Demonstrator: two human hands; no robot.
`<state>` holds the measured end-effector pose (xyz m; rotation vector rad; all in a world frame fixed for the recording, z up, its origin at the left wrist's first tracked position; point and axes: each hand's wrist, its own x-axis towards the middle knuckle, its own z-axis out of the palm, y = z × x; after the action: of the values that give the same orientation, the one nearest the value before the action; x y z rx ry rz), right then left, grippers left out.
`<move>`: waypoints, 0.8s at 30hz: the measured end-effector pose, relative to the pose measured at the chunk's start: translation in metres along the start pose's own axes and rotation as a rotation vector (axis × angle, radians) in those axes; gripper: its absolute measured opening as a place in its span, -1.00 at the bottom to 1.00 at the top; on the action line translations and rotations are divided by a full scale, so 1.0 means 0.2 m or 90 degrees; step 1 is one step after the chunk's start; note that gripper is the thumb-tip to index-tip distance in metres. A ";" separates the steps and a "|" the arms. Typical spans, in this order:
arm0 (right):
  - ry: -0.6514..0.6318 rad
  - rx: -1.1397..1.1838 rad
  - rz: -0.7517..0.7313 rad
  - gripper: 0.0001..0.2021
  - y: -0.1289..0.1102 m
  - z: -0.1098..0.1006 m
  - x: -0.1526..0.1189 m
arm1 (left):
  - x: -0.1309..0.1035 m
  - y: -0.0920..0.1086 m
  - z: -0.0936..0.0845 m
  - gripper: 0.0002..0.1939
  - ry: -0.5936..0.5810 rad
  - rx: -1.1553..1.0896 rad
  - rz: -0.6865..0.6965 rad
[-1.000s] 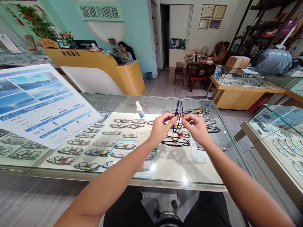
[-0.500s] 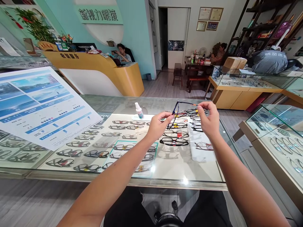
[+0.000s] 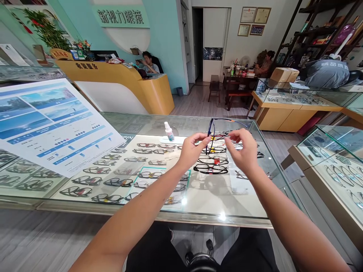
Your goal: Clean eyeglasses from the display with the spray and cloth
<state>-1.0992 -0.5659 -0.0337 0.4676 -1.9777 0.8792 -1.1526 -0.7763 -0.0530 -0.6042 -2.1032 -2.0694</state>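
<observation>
A pair of dark blue eyeglasses [image 3: 210, 128] is held up above the glass counter, pinched at the frame between the thumb and fingers of my left hand [image 3: 193, 150]. One temple, with an orange patch, stretches out to the right past the fingertips of my right hand [image 3: 242, 149]. That hand hovers just right of the frame, thumb and fingers apart, with nothing visible between them. Beneath the hands, black-framed glasses [image 3: 210, 169] and several other pairs lie in the display case [image 3: 210, 200]. The far side of the held frame is partly hidden.
A white spray bottle [image 3: 169, 132] stands on the counter beyond my left hand. At left, a printed sheet [image 3: 61, 126] leans over the case. Another glass case [image 3: 337, 158] stands at right. One person sits behind the yellow desk [image 3: 154, 92], another at the far table.
My right hand has let go of the orange-marked temple and come left, nearer the frame. My left hand keeps its pinch on the glasses. The view has shifted slightly.
</observation>
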 end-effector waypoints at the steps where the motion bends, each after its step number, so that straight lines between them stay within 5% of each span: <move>1: -0.039 -0.002 0.006 -0.86 0.00 0.02 -0.02 | 0.00 0.00 0.00 -0.59 -0.006 0.001 0.005; 7: -0.086 -0.011 0.063 -0.47 0.04 0.11 -0.09 | -0.03 0.01 0.03 -0.65 -0.050 0.017 0.006; 18: -0.090 -0.020 0.109 -0.38 0.05 0.09 -0.08 | -0.02 0.01 0.03 -0.67 -0.031 0.015 0.016; 24: -0.066 -0.049 0.045 -0.40 0.07 0.08 -0.06 | 0.00 -0.01 0.01 -0.61 -0.008 -0.032 0.017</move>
<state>-1.1112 -0.5683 -0.0561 0.4078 -2.1258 0.8347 -1.1531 -0.7750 -0.0553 -0.6510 -2.0440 -2.1147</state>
